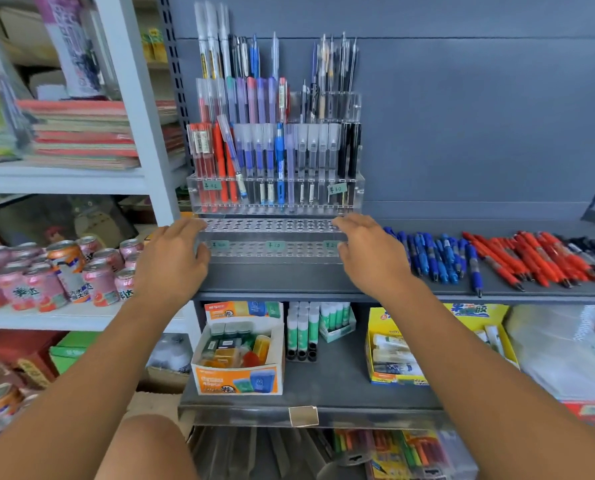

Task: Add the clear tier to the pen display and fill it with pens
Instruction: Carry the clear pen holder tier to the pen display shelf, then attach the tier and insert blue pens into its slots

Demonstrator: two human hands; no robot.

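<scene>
The clear plastic tier with little holes sits on the dark grey shelf, just in front of the tall clear pen display. Our left hand and right hand each have a closed grip on one end, we think to keep it straight. Nearby lie loose blue and red pens, ready to go in.

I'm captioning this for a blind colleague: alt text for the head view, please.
A left hand and right hand hold the ends of an empty clear tier on a dark shelf, in front of the filled pen display. Loose pens in blue, red and black lie on the shelf to its right.
</scene>
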